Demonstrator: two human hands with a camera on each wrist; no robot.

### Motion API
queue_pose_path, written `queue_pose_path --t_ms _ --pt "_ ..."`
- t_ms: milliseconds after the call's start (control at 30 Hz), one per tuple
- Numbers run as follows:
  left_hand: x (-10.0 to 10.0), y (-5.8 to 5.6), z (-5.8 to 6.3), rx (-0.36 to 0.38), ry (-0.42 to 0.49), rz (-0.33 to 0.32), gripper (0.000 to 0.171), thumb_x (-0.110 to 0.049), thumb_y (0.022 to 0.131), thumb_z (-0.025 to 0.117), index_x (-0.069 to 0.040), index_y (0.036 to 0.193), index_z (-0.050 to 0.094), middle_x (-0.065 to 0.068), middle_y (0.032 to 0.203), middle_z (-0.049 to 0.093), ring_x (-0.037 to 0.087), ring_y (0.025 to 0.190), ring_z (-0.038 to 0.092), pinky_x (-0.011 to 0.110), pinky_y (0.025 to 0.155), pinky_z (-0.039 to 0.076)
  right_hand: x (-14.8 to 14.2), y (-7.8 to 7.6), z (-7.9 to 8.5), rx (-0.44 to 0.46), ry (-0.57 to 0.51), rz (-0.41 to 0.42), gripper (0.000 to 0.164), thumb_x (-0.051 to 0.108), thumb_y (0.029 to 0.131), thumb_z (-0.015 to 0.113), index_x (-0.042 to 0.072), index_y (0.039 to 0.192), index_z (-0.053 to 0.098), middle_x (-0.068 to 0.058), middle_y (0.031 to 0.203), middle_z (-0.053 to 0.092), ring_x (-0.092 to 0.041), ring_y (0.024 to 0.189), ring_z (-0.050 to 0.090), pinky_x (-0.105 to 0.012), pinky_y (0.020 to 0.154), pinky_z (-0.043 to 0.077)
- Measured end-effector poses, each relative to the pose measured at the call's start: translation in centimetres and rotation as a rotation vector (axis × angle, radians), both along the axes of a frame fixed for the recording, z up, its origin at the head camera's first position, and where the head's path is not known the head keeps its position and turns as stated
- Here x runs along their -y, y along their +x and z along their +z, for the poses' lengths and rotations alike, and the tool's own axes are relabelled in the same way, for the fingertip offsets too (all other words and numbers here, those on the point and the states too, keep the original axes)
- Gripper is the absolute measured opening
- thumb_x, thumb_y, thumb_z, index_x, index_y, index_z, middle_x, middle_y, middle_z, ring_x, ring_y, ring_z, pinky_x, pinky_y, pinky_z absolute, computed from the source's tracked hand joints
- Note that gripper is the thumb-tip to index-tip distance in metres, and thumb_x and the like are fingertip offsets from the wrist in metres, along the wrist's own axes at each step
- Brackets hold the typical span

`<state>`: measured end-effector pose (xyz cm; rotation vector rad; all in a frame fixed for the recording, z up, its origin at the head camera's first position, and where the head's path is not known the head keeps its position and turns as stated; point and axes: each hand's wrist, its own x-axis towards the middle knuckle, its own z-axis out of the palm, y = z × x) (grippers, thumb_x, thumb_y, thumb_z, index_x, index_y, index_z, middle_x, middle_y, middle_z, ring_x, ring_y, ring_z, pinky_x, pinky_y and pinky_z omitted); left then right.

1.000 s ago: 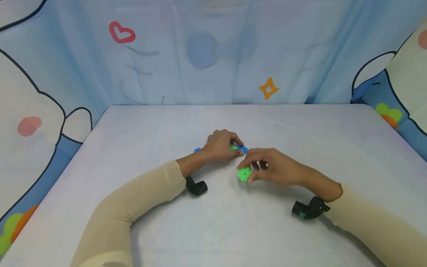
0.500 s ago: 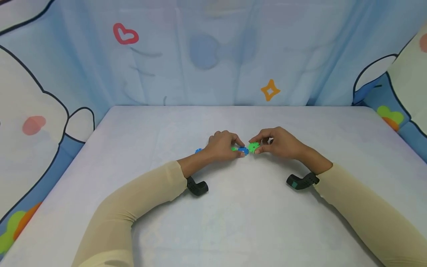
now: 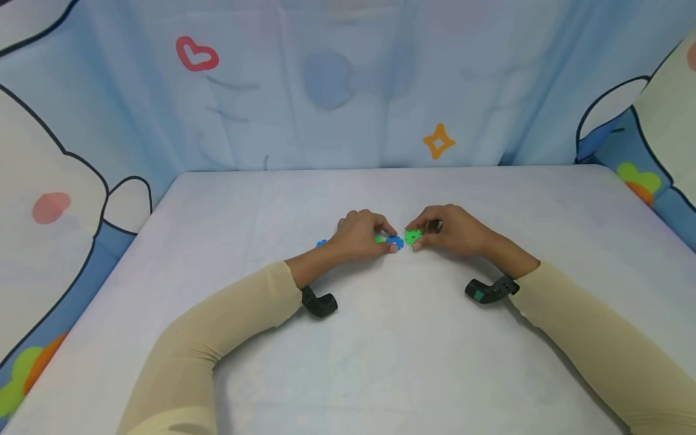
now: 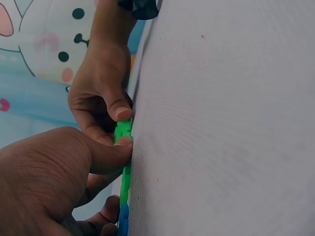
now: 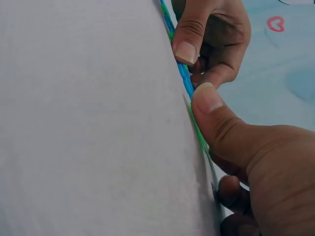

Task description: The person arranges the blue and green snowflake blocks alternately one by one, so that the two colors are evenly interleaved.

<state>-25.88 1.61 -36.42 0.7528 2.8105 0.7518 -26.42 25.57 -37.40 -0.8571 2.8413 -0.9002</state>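
Note:
A row of toothed plastic discs lies along the table, partly under my left hand point(image 3: 359, 235). Thumb and fingers of that hand pinch the blue disc point(image 3: 395, 242) at the row's right end. Beside it a green disc point(image 3: 380, 240) peeks out, and another blue disc point(image 3: 321, 243) shows left of the wrist. My right hand point(image 3: 454, 229) pinches a loose-looking green toothed disc point(image 3: 413, 237) by its edges. In the right wrist view this green disc point(image 5: 198, 127) lines up edge to edge with the blue disc point(image 5: 185, 78). The row's middle is hidden by the left hand.
A white cloth covers the table point(image 3: 348, 350). Behind it hangs a blue printed curtain point(image 3: 348, 84) that also wraps both sides. Each wrist carries a black camera mount point(image 3: 319, 303) close above the cloth.
My right hand has carried the green disc away from me and slightly right, up to the end of the row. The left hand has stayed in place, pinching the blue disc.

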Motion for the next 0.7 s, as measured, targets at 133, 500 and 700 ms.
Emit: queue_pose_path --t_ms 133,500,700 --pt "0.01 -0.05 -0.03 0.007 0.011 -0.003 0.029 -0.039 0.086 0.074 -0.026 0.112 0.074 -0.002 0.116 0.070 0.021 0.110 0.055 0.042 0.093 0.041 0.15 0.06 0.04 0.004 0.013 -0.005 0.033 0.032 0.080 0.082 0.017 0.108 0.074 0.003 0.095 0.068 -0.015 0.079 0.054 -0.024 0.070 0.045" --pt "-0.03 0.04 0.04 0.001 -0.001 0.000 0.030 -0.039 0.086 0.074 -0.026 0.113 0.074 -0.001 0.115 0.068 0.021 0.109 0.055 0.042 0.092 0.042 0.42 0.28 0.19 0.029 0.032 -0.026 0.034 0.033 0.079 0.083 0.016 0.108 0.074 0.002 0.097 0.067 -0.016 0.080 0.055 -0.026 0.071 0.046" --pt "0.02 0.08 0.08 -0.005 -0.004 0.000 0.029 -0.039 0.086 0.073 -0.026 0.113 0.074 -0.001 0.116 0.068 0.021 0.110 0.055 0.042 0.092 0.042 0.67 0.35 0.29 0.039 0.052 -0.037 0.034 0.032 0.080 0.083 0.016 0.109 0.074 0.002 0.097 0.066 -0.016 0.080 0.054 -0.027 0.071 0.046"
